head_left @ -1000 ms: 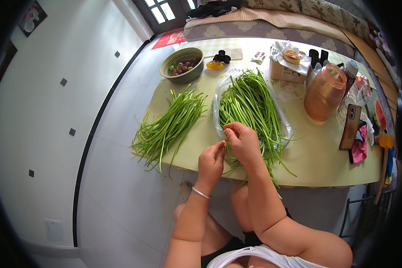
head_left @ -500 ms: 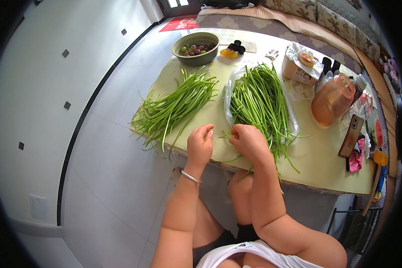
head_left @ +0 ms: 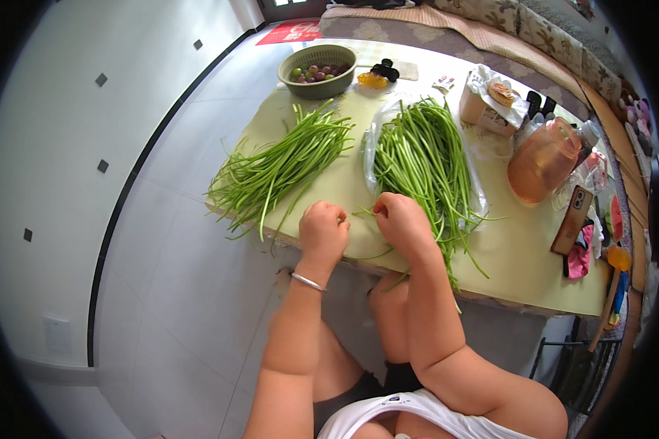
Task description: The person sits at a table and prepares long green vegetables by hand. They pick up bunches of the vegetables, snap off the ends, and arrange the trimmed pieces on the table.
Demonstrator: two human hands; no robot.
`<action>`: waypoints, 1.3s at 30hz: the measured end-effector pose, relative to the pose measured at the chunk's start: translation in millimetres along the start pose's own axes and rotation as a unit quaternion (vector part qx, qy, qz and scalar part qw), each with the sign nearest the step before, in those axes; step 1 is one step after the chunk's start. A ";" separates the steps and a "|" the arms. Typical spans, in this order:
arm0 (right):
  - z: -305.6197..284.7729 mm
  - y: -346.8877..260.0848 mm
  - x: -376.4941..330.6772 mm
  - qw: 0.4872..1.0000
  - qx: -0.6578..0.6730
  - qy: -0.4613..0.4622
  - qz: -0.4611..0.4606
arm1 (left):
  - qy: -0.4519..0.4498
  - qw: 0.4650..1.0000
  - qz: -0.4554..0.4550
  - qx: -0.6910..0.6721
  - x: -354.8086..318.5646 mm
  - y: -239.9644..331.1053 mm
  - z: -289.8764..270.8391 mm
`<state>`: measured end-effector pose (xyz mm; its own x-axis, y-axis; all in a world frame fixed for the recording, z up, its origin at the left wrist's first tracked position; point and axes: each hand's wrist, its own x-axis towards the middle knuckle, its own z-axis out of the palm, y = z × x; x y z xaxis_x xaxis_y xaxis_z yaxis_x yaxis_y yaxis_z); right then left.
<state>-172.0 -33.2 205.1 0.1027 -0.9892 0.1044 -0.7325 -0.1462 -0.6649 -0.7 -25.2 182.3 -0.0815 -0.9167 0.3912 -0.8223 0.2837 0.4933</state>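
Near the table's front edge, my left hand (head_left: pixel 324 233) is closed, its fingers curled in; anything inside is hidden. Just to its right, my right hand (head_left: pixel 404 224) pinches a thin green vegetable stem, whose tip pokes out toward the left hand. Beyond my right hand, a thick bunch of long green stems (head_left: pixel 425 157) lies on a clear plastic bag (head_left: pixel 371 157), some ends hanging over the edge. To the left, a looser pile of green stems (head_left: pixel 285 164) spreads across the table corner, also overhanging.
At the back of the pale yellow table (head_left: pixel 520 260) stands a green basket (head_left: pixel 317 89) of grapes, beside a black hair claw (head_left: pixel 385 70). Toward the right are a tissue box (head_left: pixel 483 110), a pinkish jug (head_left: pixel 542 161) and a phone (head_left: pixel 572 219). A patterned sofa (head_left: pixel 483 33) lies behind.
My left hand's fingers have curled in further, and the hand has turned with its back more toward me. My right hand keeps its pinch near the same spot. The view has shifted slightly.
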 end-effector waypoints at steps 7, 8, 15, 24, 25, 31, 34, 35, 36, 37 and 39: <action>1.7 -4.3 0.8 0.999 0.027 0.018 0.013 | 0.060 0.997 0.020 -0.052 0.0 4.0 16.3; 0.7 -6.3 0.4 0.999 0.037 0.021 0.019 | 0.066 0.996 0.022 -0.065 -0.1 7.4 18.7; -15.2 -21.0 -3.3 0.927 0.335 0.168 0.000 | 0.152 0.983 0.047 -0.087 -1.2 33.6 36.5; -73.0 -81.9 9.0 0.876 0.480 -0.014 -0.047 | 0.201 0.969 0.083 -0.115 -3.1 30.3 43.6; -80.4 -83.5 15.4 0.899 0.430 0.003 -0.088 | 0.202 0.970 0.066 -0.116 -6.8 25.0 39.3; -135.5 33.3 64.2 0.982 -0.061 0.180 -0.009 | 0.176 0.969 0.024 -0.169 -3.2 24.1 46.8; -133.0 92.4 72.1 0.975 -0.136 0.170 0.054 | 0.159 0.973 0.039 -0.166 -1.7 28.1 49.9; -125.8 99.6 74.1 0.975 -0.143 0.153 0.074 | 0.153 0.974 0.045 -0.159 -3.2 27.5 47.8; -117.9 106.2 76.7 0.973 -0.153 0.144 0.090 | 0.151 0.975 0.045 -0.154 -4.6 27.7 47.2; -111.3 103.6 77.5 0.973 -0.151 0.147 0.091 | 0.154 0.976 0.047 -0.147 -4.1 26.6 44.7; -99.4 100.2 74.6 0.972 -0.150 0.153 0.095 | 0.162 0.975 0.043 -0.148 -1.1 24.4 42.2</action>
<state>-304.6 -120.9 219.8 -0.2237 -0.9430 0.2463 -0.8871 0.0923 -0.4522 -44.5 -29.2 161.2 0.0776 -0.7623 0.6425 -0.6179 0.4690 0.6311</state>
